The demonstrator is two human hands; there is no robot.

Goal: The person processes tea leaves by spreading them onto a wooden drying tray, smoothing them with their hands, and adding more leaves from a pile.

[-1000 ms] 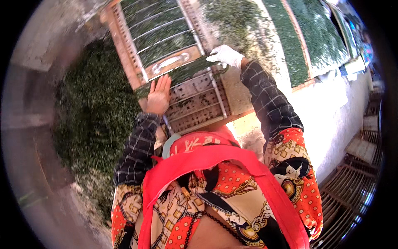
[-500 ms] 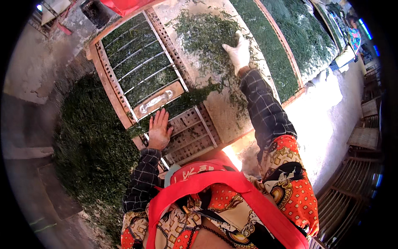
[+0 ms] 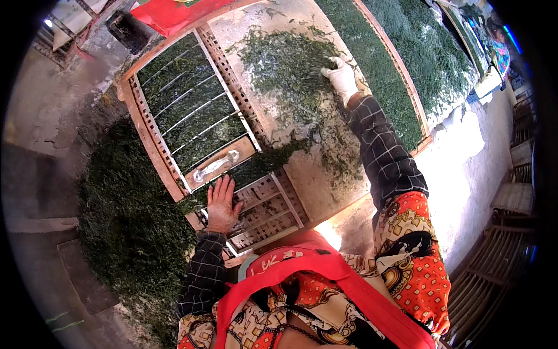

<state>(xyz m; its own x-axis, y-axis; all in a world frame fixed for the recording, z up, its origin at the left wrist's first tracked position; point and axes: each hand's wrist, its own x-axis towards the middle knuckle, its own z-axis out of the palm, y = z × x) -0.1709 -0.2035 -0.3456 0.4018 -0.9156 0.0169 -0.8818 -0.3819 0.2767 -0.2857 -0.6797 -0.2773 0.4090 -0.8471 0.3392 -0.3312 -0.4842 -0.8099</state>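
Observation:
My left hand (image 3: 222, 205) is bare and lies flat, its fingers stretched out. Its fingertips are close below a wooden strip with a clear handle (image 3: 216, 166), at the near end of a barred metal frame (image 3: 187, 99) over dark green shredded leaves. Under and beside that palm is a slatted lower section (image 3: 261, 205). Farther off to the right, my right hand (image 3: 343, 80) wears a white glove. Its fingers curl into the loose green leaves (image 3: 285, 61) spread on a pale board (image 3: 314, 177); the fingertips are partly hidden.
A large heap of green leaves (image 3: 128, 221) lies left of the frame. More leaf-covered beds (image 3: 378, 70) run along the right, edged by a reddish strip. Red material (image 3: 174, 16) and a dark cylinder (image 3: 125, 30) are at the far left. Wooden racks (image 3: 494, 267) stand at the right.
My right hand has moved slightly nearer and to the right, and its spread fingers have curled in. My left hand stays flat beside the handled strip. The whole view has shifted slightly.

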